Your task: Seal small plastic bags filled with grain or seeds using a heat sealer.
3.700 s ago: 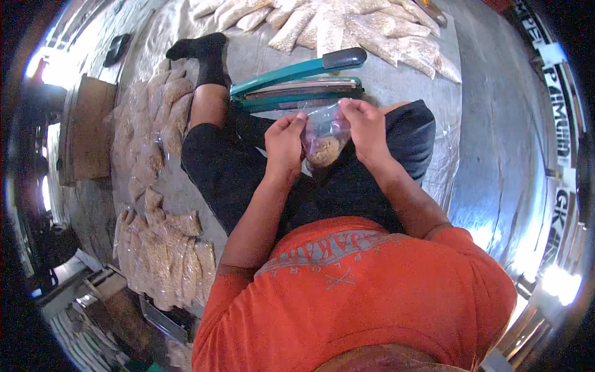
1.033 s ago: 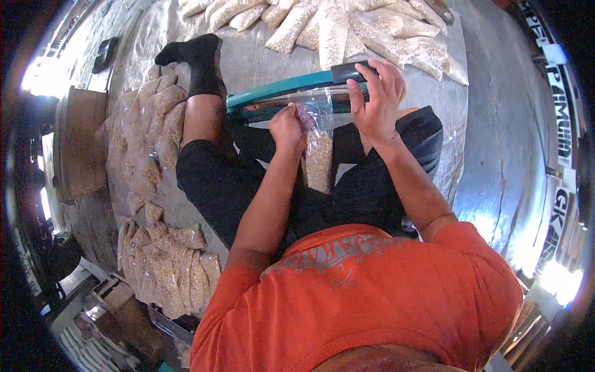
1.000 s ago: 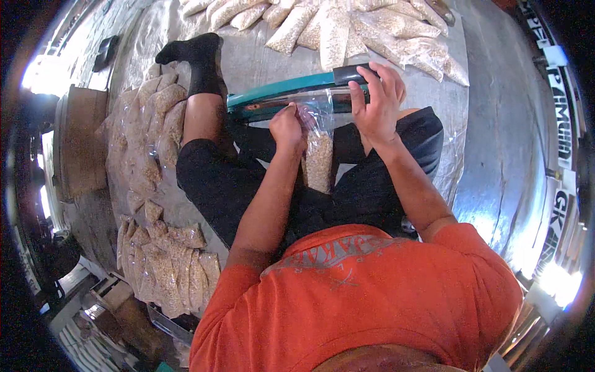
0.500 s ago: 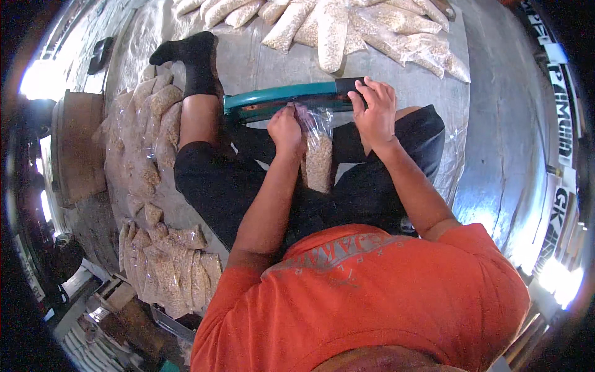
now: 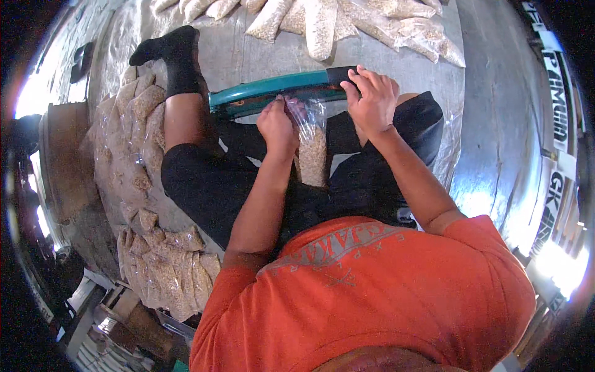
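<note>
A clear plastic bag (image 5: 312, 155) part-filled with pale, small pieces stands upright between my legs. My left hand (image 5: 277, 127) pinches the gathered, empty top of this bag, right against the lower side of a teal hand sealer (image 5: 269, 90). The sealer lies crosswise beyond the bag, with a long curved arm and a black grip at its right end. Around that black end curl the thumb and fingers of my right hand (image 5: 375, 102). What lies between the sealer's jaws is partly hidden by its arm and my left hand.
Filled bags (image 5: 319, 28) lie in a heap at the far side. More small filled bags (image 5: 139, 124) are piled left of my leg, and another stack (image 5: 167, 266) sits nearer. A brown box (image 5: 73, 155) stands at the left edge. My legs surround the sealer on the grey sheet.
The view has shifted slightly, so everything sits a little farther left and up. Both hands keep their places at the bag top and the sealer's black end.
</note>
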A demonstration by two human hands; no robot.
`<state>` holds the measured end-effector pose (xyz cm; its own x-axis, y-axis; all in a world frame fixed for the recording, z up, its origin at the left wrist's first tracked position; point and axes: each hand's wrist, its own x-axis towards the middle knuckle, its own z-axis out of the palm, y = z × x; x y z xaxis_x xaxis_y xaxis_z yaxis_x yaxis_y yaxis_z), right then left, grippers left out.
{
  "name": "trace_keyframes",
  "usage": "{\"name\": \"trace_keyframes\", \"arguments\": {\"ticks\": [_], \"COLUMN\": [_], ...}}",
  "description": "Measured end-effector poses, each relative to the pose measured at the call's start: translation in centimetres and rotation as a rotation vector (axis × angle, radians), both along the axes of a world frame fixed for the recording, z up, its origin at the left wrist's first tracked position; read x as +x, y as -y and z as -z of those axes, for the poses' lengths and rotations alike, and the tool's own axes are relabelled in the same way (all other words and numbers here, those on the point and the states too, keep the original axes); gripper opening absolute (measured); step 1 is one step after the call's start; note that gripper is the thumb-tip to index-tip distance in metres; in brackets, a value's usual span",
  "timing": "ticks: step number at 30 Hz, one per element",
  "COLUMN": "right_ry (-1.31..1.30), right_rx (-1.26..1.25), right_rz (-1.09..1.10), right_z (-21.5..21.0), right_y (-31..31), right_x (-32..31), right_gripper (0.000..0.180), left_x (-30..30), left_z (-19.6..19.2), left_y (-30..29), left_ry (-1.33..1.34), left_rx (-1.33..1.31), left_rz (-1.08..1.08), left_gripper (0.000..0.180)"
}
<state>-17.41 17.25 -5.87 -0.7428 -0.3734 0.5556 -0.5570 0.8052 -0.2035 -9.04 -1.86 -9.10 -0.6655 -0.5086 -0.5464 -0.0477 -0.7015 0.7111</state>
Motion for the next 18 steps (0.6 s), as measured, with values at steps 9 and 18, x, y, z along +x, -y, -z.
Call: {"name": "trace_keyframes", "arguments": {"ticks": [9,18], "right_ry": [-0.051,-0.043], "right_rx": [0.021,0.010], "right_rz": [-0.006,-0.001], "right_z": [0.3,0.3], "right_y": [0.2,0.4], "right_x": [0.0,0.0], "right_gripper": [0.026,0.026], "left_x": [0.0,0.2], "left_z": [-0.9,0.9], "left_y": [-0.1,0.4], "left_ry": [0.007,0.027], "left_rx": [0.090,-0.104], "left_rz": [-0.046,0.064], "left_gripper": [0.015,0.017]}}
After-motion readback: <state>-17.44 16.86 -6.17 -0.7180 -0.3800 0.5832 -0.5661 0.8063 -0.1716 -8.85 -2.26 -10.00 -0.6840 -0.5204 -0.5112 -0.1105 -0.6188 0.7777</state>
